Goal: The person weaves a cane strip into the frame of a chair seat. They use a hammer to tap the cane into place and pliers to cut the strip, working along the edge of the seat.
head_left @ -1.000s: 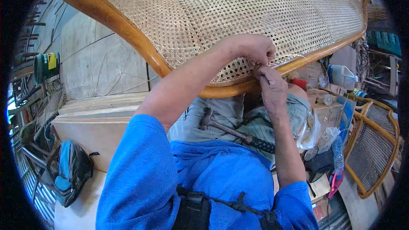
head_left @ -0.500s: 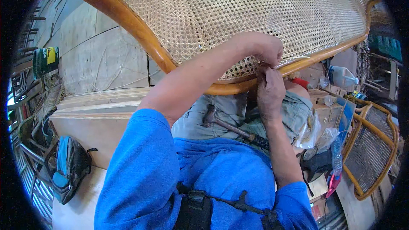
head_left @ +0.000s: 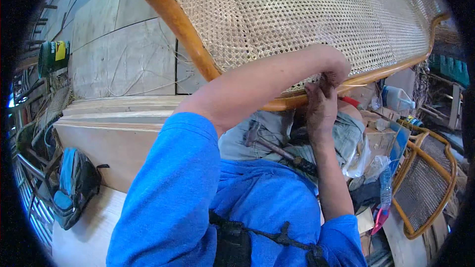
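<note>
Your left hand (head_left: pixel 338 65) and right hand (head_left: pixel 322 108) meet right of centre; whether their fingers grip anything, I cannot tell; overpulling could tear the cane webbing (head_left: pixel 307 12).

Spans the upper view as a pale, open-weave cane panel (head_left: pixel 316 15) inside a glossy, curved, orange-brown wooden frame (head_left: pixel 391 71) (partly hidden along the near edge); dips mid-view, rises rightward.

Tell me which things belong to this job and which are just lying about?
Seems part of the job:
woven cane panel
curved wooden frame, left hand and right hand at its edge
maybe the unheld hammer

Probably lying about:
backpack
green bucket
white jug
</note>
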Tool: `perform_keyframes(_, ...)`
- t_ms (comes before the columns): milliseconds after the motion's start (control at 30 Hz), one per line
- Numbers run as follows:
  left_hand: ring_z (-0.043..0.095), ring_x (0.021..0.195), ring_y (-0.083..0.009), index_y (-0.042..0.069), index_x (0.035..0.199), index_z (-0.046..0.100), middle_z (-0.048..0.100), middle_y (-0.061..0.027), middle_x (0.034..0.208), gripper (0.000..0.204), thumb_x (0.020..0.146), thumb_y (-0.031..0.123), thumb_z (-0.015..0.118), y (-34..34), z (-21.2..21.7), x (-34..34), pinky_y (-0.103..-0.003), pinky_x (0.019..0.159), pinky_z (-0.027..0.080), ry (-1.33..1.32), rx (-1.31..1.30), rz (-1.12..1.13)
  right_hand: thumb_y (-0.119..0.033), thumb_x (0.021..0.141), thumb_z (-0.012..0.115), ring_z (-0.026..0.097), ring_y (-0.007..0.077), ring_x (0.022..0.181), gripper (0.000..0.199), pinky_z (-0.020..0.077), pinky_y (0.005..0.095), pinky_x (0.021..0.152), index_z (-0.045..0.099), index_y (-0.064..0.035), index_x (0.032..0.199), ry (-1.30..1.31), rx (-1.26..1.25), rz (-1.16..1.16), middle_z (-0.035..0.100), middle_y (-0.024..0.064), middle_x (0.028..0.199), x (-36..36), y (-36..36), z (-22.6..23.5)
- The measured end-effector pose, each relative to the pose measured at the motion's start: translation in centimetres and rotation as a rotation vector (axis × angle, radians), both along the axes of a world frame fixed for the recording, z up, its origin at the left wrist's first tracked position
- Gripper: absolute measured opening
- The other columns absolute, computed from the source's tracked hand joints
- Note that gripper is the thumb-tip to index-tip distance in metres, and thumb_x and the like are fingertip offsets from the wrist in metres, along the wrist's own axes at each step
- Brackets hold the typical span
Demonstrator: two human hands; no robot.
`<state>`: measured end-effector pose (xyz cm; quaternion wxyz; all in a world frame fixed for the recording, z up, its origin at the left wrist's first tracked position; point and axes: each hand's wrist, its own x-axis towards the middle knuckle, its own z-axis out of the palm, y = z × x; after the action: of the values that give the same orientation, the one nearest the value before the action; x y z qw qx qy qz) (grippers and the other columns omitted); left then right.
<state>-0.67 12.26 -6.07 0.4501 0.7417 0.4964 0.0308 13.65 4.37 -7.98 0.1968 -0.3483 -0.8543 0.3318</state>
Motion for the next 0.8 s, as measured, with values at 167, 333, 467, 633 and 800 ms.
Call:
perform_keyframes(167, 0.061, 0.073, -0.0258, 0.001, 0.091, 0.068, 0.067, -0.0143, 0.087, 0.025, 0.069, 0.014, 0.065, 0.1, 1.2, 0.0, -0.040, 0.066, 0.048, 0.055, -0.074, -0.049, -0.010, 0.078, 0.059, 0.052, 0.0325, 0.095, 0.019, 0.0440, 0.0434, 0.081, 0.061, -0.0099, 0.097, -0.147, 0.420, 0.167, 0.056, 0.0120, 0.097, 0.3, 0.4, 0.8)
perform_keyframes(333, 0.060, 0.077, -0.0244, 0.006, 0.091, 0.069, 0.067, -0.0114, 0.090, 0.023, 0.069, 0.013, 0.065, -0.1, 2.8, 0.0, -0.039, 0.069, 0.048, 0.120, -0.143, -0.029, -0.007, 0.080, 0.055, 0.052, 0.0325, 0.093, 0.022, 0.0421, 0.0445, 0.084, 0.058, -0.0067, 0.102, -0.245, 0.471, 0.245, 0.056, 0.0120, 0.098, 0.7, 0.5, 1.1)
perform_keyframes(467, 0.060, 0.074, -0.0212, 0.010, 0.088, 0.070, 0.066, -0.0091, 0.087, 0.020, 0.069, 0.012, 0.064, 1.5, -0.1, 1.5, -0.037, 0.068, 0.048, 0.148, -0.149, -0.074, -0.005, 0.079, 0.052, 0.051, 0.0327, 0.094, 0.024, 0.0403, 0.0455, 0.086, 0.056, -0.0041, 0.103, -0.248, 0.538, 0.272, 0.055, 0.0125, 0.102, 0.9, 0.4, 0.8)
perform_keyframes(633, 0.061, 0.078, -0.0266, 0.003, 0.093, 0.069, 0.067, -0.0145, 0.091, 0.028, 0.067, 0.011, 0.066, 0.7, 0.5, 1.1, -0.039, 0.071, 0.049, 0.054, -0.080, -0.017, -0.007, 0.081, 0.051, 0.049, 0.0340, 0.098, 0.025, 0.0397, 0.0467, 0.087, 0.055, -0.0039, 0.105, -0.333, 0.606, 0.304, 0.054, 0.0145, 0.104, 1.1, 0.4, 1.2)
perform_keyframes(800, 0.061, 0.073, -0.0276, 0.001, 0.092, 0.068, 0.067, -0.0154, 0.088, 0.027, 0.067, 0.011, 0.066, 0.3, -0.2, 0.7, -0.040, 0.067, 0.049, -0.029, -0.021, -0.027, -0.007, 0.080, 0.051, 0.047, 0.0359, 0.101, 0.028, 0.0391, 0.0473, 0.089, 0.055, -0.0037, 0.107, -0.416, 0.508, 0.290, 0.053, 0.0166, 0.106, 0.7, 0.2, 1.8)
